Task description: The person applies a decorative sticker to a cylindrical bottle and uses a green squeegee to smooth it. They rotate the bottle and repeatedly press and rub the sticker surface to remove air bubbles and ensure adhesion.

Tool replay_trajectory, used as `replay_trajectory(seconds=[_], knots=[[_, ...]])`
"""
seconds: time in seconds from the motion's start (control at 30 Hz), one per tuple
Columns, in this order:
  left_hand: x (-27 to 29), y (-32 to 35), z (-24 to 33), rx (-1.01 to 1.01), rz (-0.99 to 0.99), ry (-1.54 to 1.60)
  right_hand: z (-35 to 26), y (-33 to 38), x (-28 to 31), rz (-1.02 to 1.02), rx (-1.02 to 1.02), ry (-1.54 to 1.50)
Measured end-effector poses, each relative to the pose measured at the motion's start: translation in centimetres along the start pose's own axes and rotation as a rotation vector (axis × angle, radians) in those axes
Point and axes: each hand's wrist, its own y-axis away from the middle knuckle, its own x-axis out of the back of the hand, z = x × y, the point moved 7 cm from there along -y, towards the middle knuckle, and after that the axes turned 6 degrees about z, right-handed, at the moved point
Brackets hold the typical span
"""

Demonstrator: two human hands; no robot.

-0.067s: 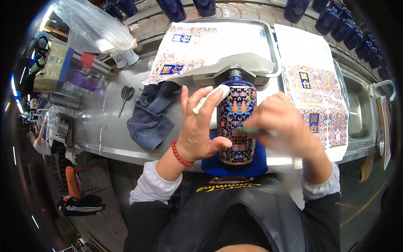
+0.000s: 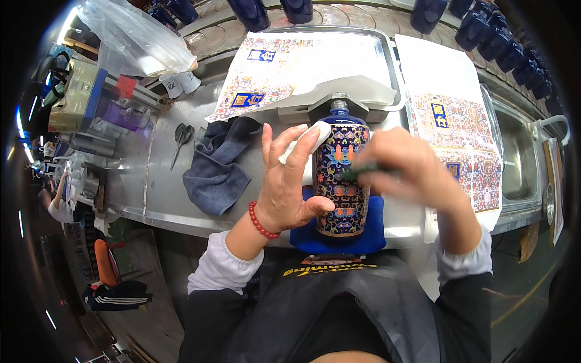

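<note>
A dark blue bottle [image 2: 342, 199] covered in a multicoloured floral pattern lies on its back before me, its clear-topped neck pointing away. At the left side of its shoulder, my left hand [image 2: 287, 181] presses a folded white cloth [image 2: 321, 130] under its fingers, with the thumb resting along the bottle's lower side. My right hand [image 2: 402, 166], smeared by motion, grips a small dark green tool [image 2: 363, 172] against the patterned front. The tool's exact kind is too blurred to tell. Beneath the bottle's base lies a blue cloth pad [image 2: 375, 227].
Left of my hand lie a crumpled grey-blue towel [image 2: 218, 169] and black-handled scissors [image 2: 181, 137]. Printed pattern sheets [image 2: 308, 63] cover a metal tray [image 2: 396, 60] behind the bottle. More sheets [image 2: 457, 130] lie at the right, beside a sink [image 2: 519, 163]. Several blue bottles [image 2: 428, 13] stand along the back.
My right hand has moved a little up the bottle, away from me, carrying the dark green tool. My left hand and the bottle have stayed in place.
</note>
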Motion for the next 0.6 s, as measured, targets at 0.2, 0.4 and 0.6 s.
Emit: replay_trajectory(seconds=[0.2, 0.4, 0.6], knots=[[-0.4, 1.2, -0.4, 0.085, -0.033, -0.02, -1.4, -0.1, -0.5, 0.252, 0.235, 0.548], [-1.4, 0.8, 0.0, 0.121, -0.11, -0.034, 3.4, 7.1, 0.1, 0.512, -0.412, 0.082], [-1.5, 0.0, 0.6, 0.082, -0.136, -0.1, 6.6, 7.3, -2.1, 0.774, -0.684, -0.538]])
